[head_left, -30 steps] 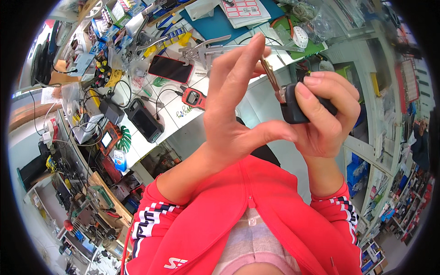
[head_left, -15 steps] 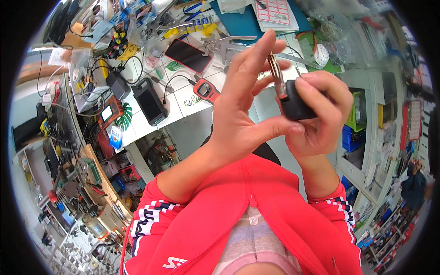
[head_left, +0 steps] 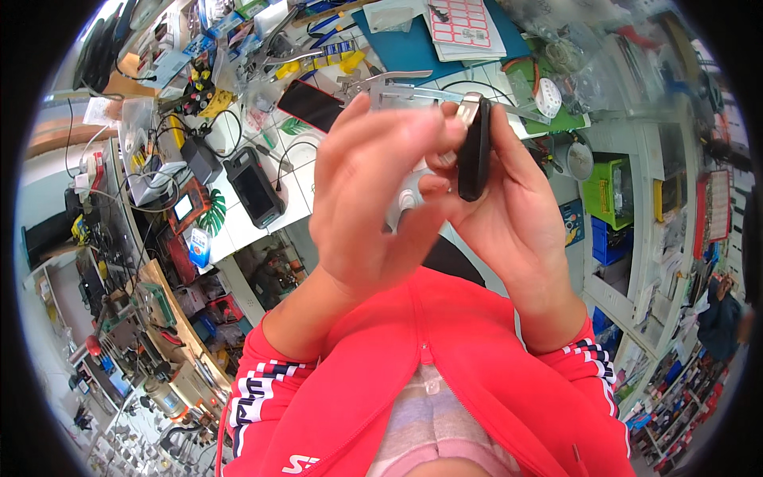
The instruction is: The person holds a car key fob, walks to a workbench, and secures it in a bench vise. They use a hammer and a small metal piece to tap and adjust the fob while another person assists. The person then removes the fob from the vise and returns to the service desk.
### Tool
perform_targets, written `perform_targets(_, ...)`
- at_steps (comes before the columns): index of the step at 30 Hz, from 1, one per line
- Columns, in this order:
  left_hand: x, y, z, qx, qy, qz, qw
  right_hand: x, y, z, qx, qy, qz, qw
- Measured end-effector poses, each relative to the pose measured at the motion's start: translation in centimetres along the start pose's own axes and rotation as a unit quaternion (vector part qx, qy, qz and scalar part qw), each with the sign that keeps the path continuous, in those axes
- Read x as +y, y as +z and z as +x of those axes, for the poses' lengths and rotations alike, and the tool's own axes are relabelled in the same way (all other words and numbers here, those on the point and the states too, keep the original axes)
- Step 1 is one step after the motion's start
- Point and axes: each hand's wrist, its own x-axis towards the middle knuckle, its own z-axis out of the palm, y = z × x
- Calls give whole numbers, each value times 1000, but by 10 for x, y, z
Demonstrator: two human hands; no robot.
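Note:
My right hand (head_left: 517,215) holds a black key fob (head_left: 475,159) upright, its narrow edge toward the camera, with a metal key part (head_left: 469,111) along its upper left side. My left hand (head_left: 366,195) is blurred by motion, its thumb and fingers apart and curved. The fingertips are beside the key, partly overlapping it; whether they touch it I cannot tell.
Behind my hands, the white tiled bench (head_left: 296,189) carries a dark phone (head_left: 304,101), a rugged black device (head_left: 253,191), pliers, cables and a teal mat (head_left: 383,46). Green (head_left: 606,189) and blue (head_left: 610,242) bins stand at the right; a tool-laden wooden bench (head_left: 163,298) is at the left.
My left hand has moved left and down, fingers bending toward the key. My right hand has turned, so the fob now stands upright and edge-on, slightly further left.

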Motion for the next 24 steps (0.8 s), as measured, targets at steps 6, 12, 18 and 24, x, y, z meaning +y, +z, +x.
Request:
perform_targets(6,2,8,-11,-38,165,173,970,-9,-10,-5,-40,37,116,992)
perform_targets(12,-18,-1,-14,73,111,36,990,-12,-3,-11,51,-13,53,997)
perform_targets(18,-33,-2,-17,11,-112,-56,992,-5,-12,-13,83,-33,18,996)
perform_targets(24,-29,-11,-26,-149,-285,-284,903,27,-41,-26,194,56,-24,979)
